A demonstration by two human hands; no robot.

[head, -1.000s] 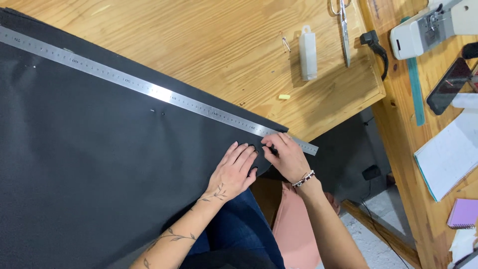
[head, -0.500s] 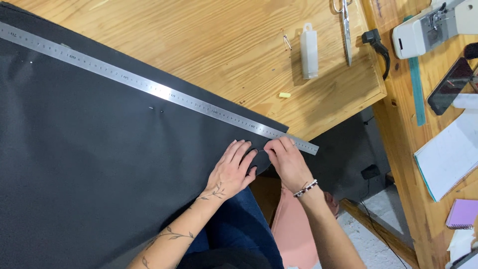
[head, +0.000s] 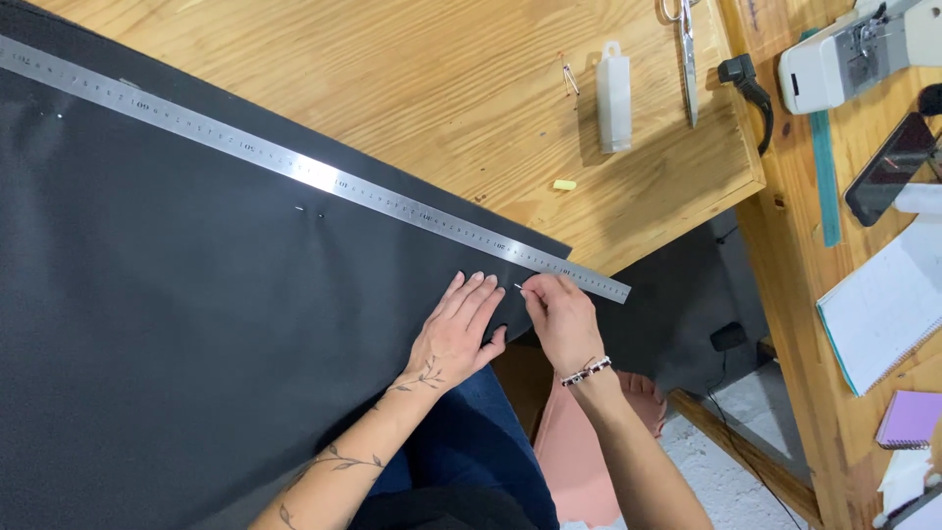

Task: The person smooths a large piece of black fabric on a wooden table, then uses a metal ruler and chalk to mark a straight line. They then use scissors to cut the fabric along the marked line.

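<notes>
Fabric [head: 196, 324], dark and matte, is covering most of the wooden table [head: 422, 88], draping off the near edge toward my lap. I'm judging it soft and limp, light enough to shift under a nudge, so it is best held by pressing flat near the edge being worked, not by lifting. A long steel ruler [head: 324, 182] is lying diagonally on it, from far left to its end just right of my hands; stiff, thin and likely slippery on cloth. My left hand [head: 461, 329] is lying open, palm down, fingers spread, pinning the fabric just near of the ruler. My right hand [head: 559, 314] is closing in a pinch on a small pin [head: 518, 287] at the fabric's right corner, touching the ruler's near edge. I'm guessing the pin is sharp and easily dropped. Far right, 1 white plastic tube [head: 614, 98], scissors [head: 687, 59] and a sewing machine [head: 854, 49] are sitting well apart.
</notes>
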